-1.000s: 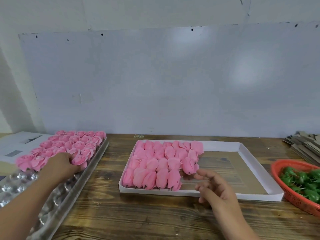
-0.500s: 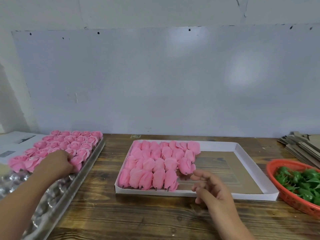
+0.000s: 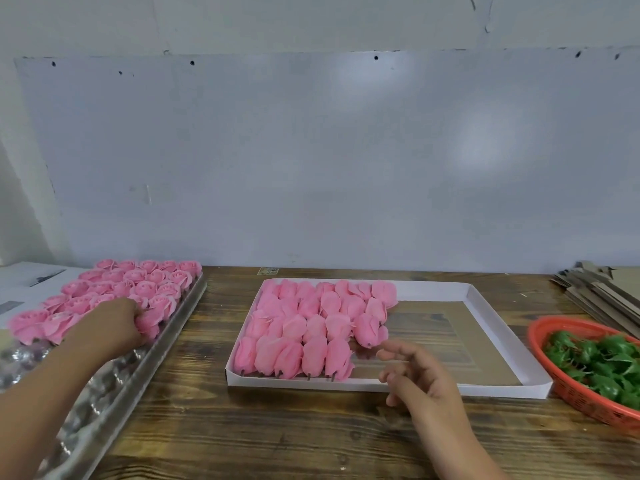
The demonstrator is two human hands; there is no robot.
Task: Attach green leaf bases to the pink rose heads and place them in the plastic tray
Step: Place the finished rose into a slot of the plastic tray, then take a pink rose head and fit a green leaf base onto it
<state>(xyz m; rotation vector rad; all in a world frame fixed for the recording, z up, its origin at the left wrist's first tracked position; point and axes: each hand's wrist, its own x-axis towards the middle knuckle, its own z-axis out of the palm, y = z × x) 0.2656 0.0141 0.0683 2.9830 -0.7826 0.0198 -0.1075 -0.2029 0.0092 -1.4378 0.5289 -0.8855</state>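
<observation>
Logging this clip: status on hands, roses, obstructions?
Left hand gripping a rose head in the plastic tray. Right hand empty, fingers relaxed, over the white box. Leaf bases untouched in basket. Nothing obstructing.

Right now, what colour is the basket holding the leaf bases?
Orange-red basket, seen in the head view.

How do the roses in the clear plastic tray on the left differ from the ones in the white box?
The roses in the plastic tray stand upright, blooms up; the roses in the white box lie on their sides in overlapping rows. The left hand touches the tray roses, while the right hand touches no box rose. Both sets are pink.
</observation>
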